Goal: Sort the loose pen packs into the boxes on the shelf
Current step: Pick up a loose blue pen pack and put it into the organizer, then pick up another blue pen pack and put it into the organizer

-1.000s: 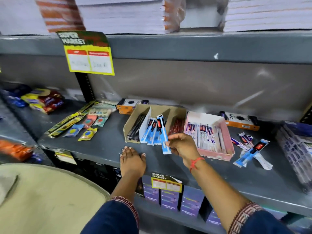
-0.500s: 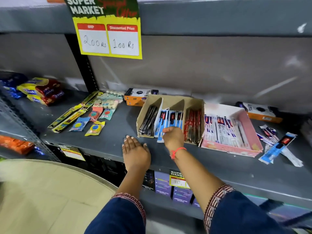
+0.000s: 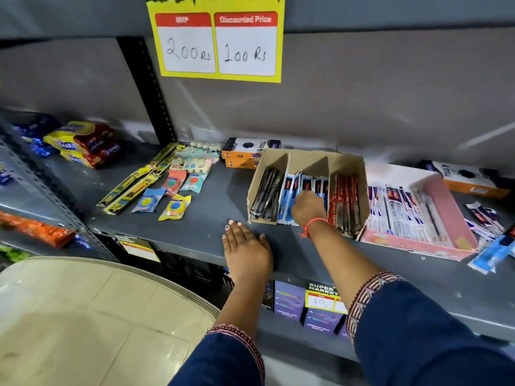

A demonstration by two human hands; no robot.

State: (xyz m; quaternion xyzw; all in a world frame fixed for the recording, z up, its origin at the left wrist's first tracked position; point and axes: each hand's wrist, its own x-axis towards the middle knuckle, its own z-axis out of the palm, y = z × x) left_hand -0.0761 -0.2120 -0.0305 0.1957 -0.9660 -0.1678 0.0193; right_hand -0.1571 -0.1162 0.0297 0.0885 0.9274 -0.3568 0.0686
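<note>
My right hand [image 3: 308, 207] reaches into the middle slot of the brown three-slot cardboard box [image 3: 347, 165], on the blue pen packs [image 3: 292, 190]; I cannot tell whether its fingers grip one. My left hand [image 3: 246, 249] lies flat, fingers spread, on the grey metal shelf [image 3: 195, 232]. Loose blue packs [image 3: 490, 252] lie right of the pink cardboard box [image 3: 446, 201].

The left hand [image 3: 246, 250] lies flat, palm down, on the grey shelf [image 3: 200, 232] near its front edge. The right hand [image 3: 308, 207] reaches into the middle compartment of the brown cardboard box [image 3: 347, 165], its fingers curled among the blue pen packs [image 3: 289, 190]. Black packs fill the left compartment, red ones the right, and a pink box [image 3: 446, 201] of white packs sits just beside it
</note>
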